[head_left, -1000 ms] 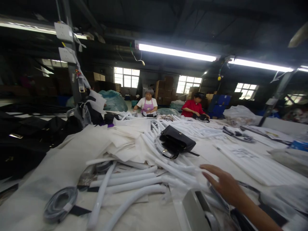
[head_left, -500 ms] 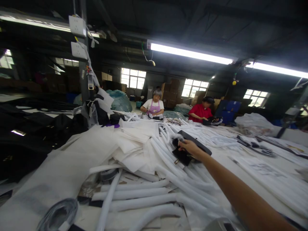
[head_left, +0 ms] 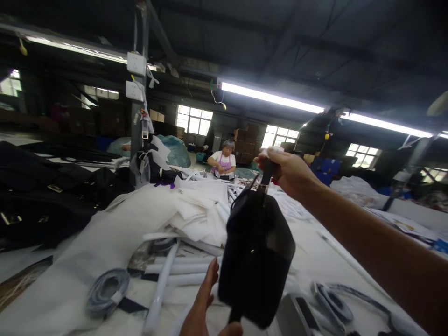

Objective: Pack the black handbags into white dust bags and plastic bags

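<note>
Above the near edge of the worktop (head_left: 315, 242), a black boxy handbag (head_left: 257, 261) hangs in the air, clear of everything lying below it. The right hand (head_left: 287, 172) carries it from the top, its grip clamped around the bag's dark handle (head_left: 266, 179), arm stretched out from the right. The left hand (head_left: 203, 308) rises from the near edge with its grip apart, fingers straight, just beside the bag's lower left side; whether it touches cannot be told. So the picking up looks done, while the second hand is not yet on the bag, which looks shut.

Under and behind the bag lie white foam tubes (head_left: 164, 284) and a heap of white fabric sheets (head_left: 196, 210). A grey coil of strapping (head_left: 105, 291) sits toward the near left corner, and dark bags (head_left: 42, 196) pile along the left edge. At the far edge a seated person in a pink apron (head_left: 224, 163) works.
</note>
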### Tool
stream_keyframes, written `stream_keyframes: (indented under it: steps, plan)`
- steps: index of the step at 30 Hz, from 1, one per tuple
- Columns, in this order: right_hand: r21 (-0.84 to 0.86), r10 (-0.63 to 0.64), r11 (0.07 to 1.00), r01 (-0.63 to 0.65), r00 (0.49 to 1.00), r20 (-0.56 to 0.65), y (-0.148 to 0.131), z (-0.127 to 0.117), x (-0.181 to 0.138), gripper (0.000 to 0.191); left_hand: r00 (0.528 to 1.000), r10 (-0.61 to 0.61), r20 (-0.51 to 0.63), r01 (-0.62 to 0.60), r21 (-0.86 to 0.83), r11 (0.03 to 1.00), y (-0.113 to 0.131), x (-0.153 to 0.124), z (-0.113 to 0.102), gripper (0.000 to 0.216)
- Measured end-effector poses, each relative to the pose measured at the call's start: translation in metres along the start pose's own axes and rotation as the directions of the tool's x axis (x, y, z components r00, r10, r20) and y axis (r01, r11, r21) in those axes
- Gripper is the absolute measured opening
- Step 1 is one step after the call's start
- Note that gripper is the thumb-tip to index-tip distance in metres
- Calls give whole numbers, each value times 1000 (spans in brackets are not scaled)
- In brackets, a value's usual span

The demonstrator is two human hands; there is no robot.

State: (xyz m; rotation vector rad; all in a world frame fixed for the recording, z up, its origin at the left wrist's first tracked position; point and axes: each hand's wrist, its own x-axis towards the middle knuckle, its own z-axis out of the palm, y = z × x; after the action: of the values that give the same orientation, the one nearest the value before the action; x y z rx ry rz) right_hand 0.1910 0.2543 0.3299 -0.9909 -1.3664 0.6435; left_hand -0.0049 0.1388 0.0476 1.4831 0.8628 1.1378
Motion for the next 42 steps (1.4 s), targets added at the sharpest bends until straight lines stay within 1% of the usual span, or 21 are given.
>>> stream_keyframes:
  steps: [2,3,5,8,10,12,16,18,20,21,24,26,27,29,31,33,34,36,38,40,42]
  plan:
    - [62,28,997,-38,986,164,-16,28,-47,22,991,99,-88,-86,144,986,5,-17,-14,120]
    - [76,40,995,-61,966,255,-21,40,-71,26,989,101,-112,-76,211,975,7,-28,-24,124]
    - [47,87,992,-115,912,401,-27,57,-117,36,993,34,-116,-1,270,963,8,-54,-47,124]
    - [-113,219,976,-188,820,528,-26,70,-173,47,995,-76,-59,87,207,975,7,-94,-76,106]
    - [-190,286,958,-216,776,562,-23,73,-197,49,992,-107,-70,118,183,976,8,-115,-88,88]
    - [-167,312,950,-264,766,562,-23,74,-211,46,988,-114,-105,134,215,967,11,-127,-96,75]
    - [68,296,913,-402,769,566,-33,72,-222,38,981,-84,-177,135,300,944,26,-128,-115,65]
    - [153,266,897,-415,783,563,-36,70,-228,35,973,-50,-225,139,398,907,35,-123,-128,61]
    - [129,275,907,-401,796,540,-33,67,-238,33,975,-1,-223,128,556,821,43,-118,-143,53]
    - [76,307,909,-409,785,538,-28,65,-243,34,979,12,-203,124,641,757,49,-116,-149,48]
    - [-126,434,887,-444,708,557,-8,61,-261,47,988,-28,-150,143,845,516,73,-117,-153,34]
    - [-246,433,901,-358,696,573,3,59,-269,55,986,-32,-162,162,913,373,95,-125,-141,32]
    - [-295,406,913,-282,705,582,6,58,-271,56,986,-11,-165,159,928,337,106,-131,-130,31]
    - [-370,332,921,-119,736,590,10,56,-272,50,990,44,-132,106,921,376,122,-142,-104,31]
    - [-411,232,911,39,775,587,14,54,-270,39,995,46,92,-103,860,500,126,-147,-76,29]
    - [-394,94,893,216,767,634,22,51,-271,30,971,4,241,-202,806,556,116,-141,-55,27]
    - [-368,32,884,289,747,664,29,49,-273,32,966,-48,253,-183,805,565,106,-134,-48,26]
    - [-313,-51,877,363,720,693,48,43,-282,38,978,-96,183,-91,798,596,82,-115,-41,32]
    - [-321,-108,856,404,748,655,71,38,-297,36,981,-103,165,-44,705,708,60,-97,-41,37]
    - [-364,-206,786,500,767,608,92,34,-313,33,977,-109,181,-34,643,765,43,-84,-43,39]
    - [-402,-321,669,625,731,602,107,31,-326,33,971,-117,207,-30,593,805,34,-76,-45,39]
